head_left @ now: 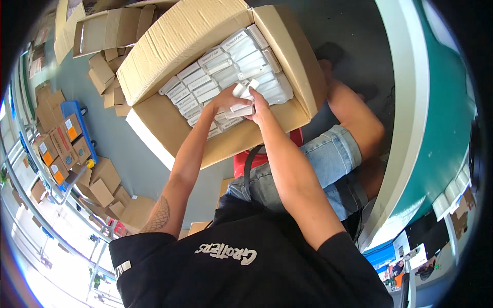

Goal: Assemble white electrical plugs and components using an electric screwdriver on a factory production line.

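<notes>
Both hands, left hand (224, 98) and right hand (258, 107), are pinching a white pack (241, 108) inside the carton (169, 134), near its front wall. Packs fill it wall to wall, so there's barely any free room; flaps stand open.

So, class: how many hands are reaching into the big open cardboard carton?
2. The left hand and the right hand meet over the carton's near edge, together gripping small white packaged items above the packed rows of white boxes. No other hands are visible.
</notes>
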